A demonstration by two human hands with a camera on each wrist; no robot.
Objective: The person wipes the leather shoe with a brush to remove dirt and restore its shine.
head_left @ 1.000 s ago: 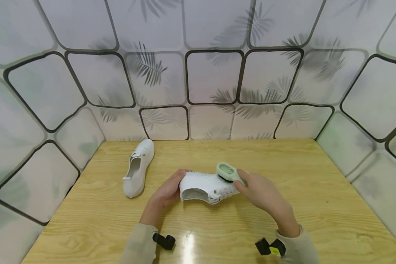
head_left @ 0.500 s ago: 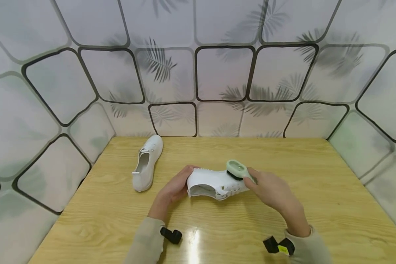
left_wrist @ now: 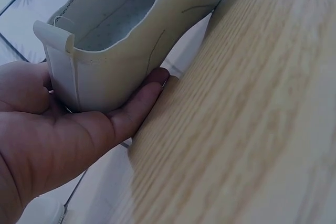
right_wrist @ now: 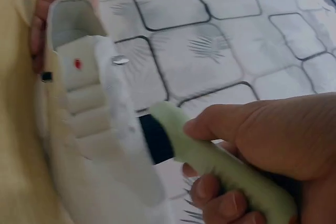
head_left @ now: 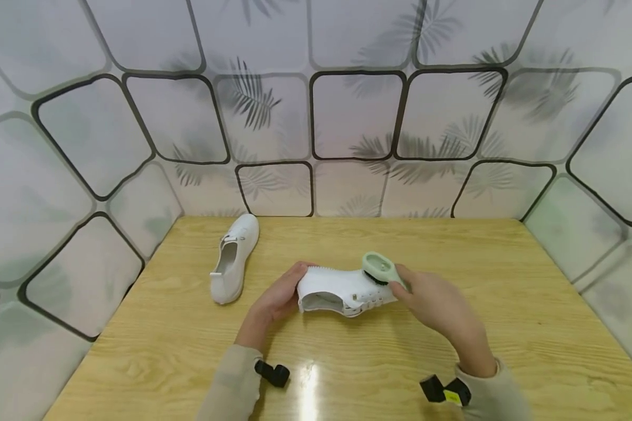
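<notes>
My left hand (head_left: 281, 294) grips the heel of a white shoe (head_left: 329, 286), which is turned on its side so its opening faces me. In the left wrist view the fingers wrap under the heel of the shoe (left_wrist: 105, 77), below the pull tab. My right hand (head_left: 437, 304) holds a pale green brush (head_left: 380, 268) by its handle, dark bristles down against the upper near the lace holes. The right wrist view shows the thumb along the brush handle (right_wrist: 226, 171) and the black bristles (right_wrist: 156, 139) at the side of the shoe (right_wrist: 100, 114).
A second white shoe (head_left: 235, 257) lies on the wooden table (head_left: 179, 345) to the left, toe pointing away. Patterned panels (head_left: 353, 117) rise at the back and both sides of the table. Each sleeve carries a small black device (head_left: 272, 373) at the wrist.
Over the last second the head view has shifted, moving the whole scene right and slightly up. The brush has slid a little along the shoe's upper. Both hands keep their holds.
</notes>
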